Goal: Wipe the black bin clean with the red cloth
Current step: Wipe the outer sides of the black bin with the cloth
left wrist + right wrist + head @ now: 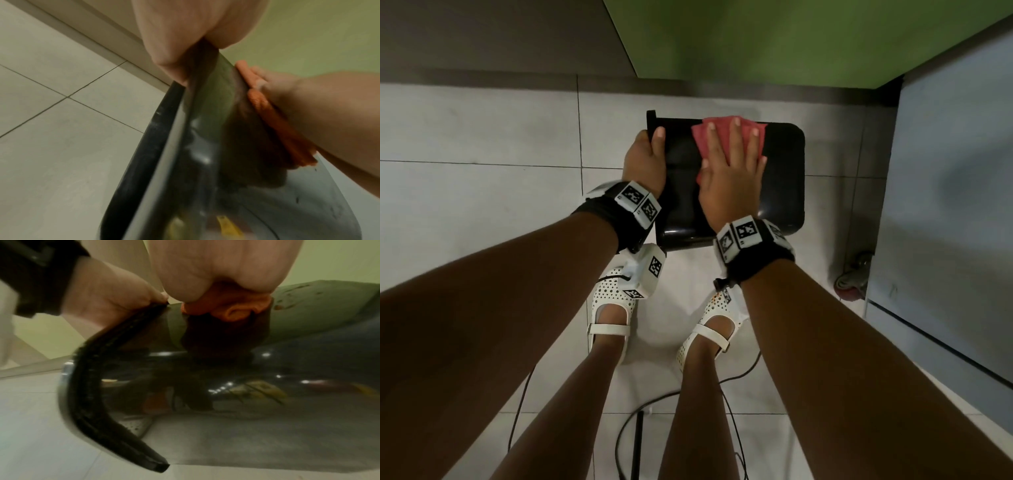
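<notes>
A glossy black bin (784, 178) lies tipped on the tiled floor in front of my feet, its broad side facing up. My left hand (645, 156) grips the bin's rim (156, 146) at the left edge, thumb over the top. My right hand (729, 161) lies flat with spread, straight fingers on the red cloth (700, 137), pressing it against the far part of the bin's upper side. In the wrist views the cloth (273, 123) (228, 309) is folded under the palm against the shiny surface (267, 386). Most of the cloth is hidden under the hand.
A green wall panel (791, 37) stands just behind the bin. A grey-blue cabinet side (945, 205) with a red caster wheel (851, 284) is close on the right. Black cables (633, 421) trail on the floor between and behind my white shoes (609, 308).
</notes>
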A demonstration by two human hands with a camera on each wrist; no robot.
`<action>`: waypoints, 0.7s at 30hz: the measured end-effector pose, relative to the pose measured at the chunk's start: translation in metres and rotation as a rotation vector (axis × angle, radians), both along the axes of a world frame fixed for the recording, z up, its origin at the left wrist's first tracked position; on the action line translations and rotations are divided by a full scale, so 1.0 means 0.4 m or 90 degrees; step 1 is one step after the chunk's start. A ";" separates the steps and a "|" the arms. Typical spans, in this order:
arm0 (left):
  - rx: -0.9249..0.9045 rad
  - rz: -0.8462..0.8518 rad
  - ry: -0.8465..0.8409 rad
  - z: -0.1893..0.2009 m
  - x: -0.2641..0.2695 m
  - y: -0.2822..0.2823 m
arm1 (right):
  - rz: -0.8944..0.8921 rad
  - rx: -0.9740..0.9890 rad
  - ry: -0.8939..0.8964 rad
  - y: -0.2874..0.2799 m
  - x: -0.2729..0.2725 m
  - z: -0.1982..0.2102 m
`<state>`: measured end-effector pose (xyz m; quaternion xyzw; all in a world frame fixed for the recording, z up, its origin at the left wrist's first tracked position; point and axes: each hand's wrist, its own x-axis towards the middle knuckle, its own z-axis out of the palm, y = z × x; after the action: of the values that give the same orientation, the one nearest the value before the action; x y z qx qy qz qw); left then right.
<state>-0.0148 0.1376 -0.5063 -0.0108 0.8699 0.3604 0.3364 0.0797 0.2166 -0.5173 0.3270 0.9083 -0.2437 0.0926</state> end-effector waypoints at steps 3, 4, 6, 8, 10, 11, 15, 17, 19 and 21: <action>0.003 -0.006 0.011 -0.002 0.001 0.000 | -0.030 0.012 -0.036 0.053 0.033 -0.011; 0.006 -0.008 0.010 -0.002 0.001 0.000 | -0.046 0.013 -0.044 0.069 0.043 -0.014; 0.014 -0.010 0.008 -0.004 -0.002 -0.003 | -0.077 0.020 -0.059 0.099 0.061 -0.020; 0.023 -0.010 0.005 -0.001 -0.004 -0.003 | -0.117 0.031 -0.067 0.124 0.082 -0.024; 0.032 -0.003 -0.006 0.000 -0.001 -0.004 | -0.185 0.021 -0.073 0.140 0.098 -0.023; 0.038 0.004 -0.011 -0.001 0.002 -0.004 | -0.223 0.010 -0.080 0.141 0.100 -0.021; 0.058 0.028 -0.011 -0.007 0.017 -0.001 | -0.299 0.010 -0.116 0.095 0.089 -0.013; 0.060 0.034 -0.009 -0.009 0.015 -0.002 | -0.257 0.021 -0.099 0.056 0.082 -0.012; 0.058 0.040 -0.008 -0.012 0.012 -0.002 | -0.190 0.019 -0.078 0.009 0.075 -0.009; 0.055 0.040 0.003 -0.014 0.012 -0.001 | -0.119 0.009 -0.032 -0.052 0.059 -0.001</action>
<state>-0.0102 0.1370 -0.5120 -0.0230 0.8535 0.4082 0.3231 0.1034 0.1960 -0.5176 0.4168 0.8730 -0.2366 0.0902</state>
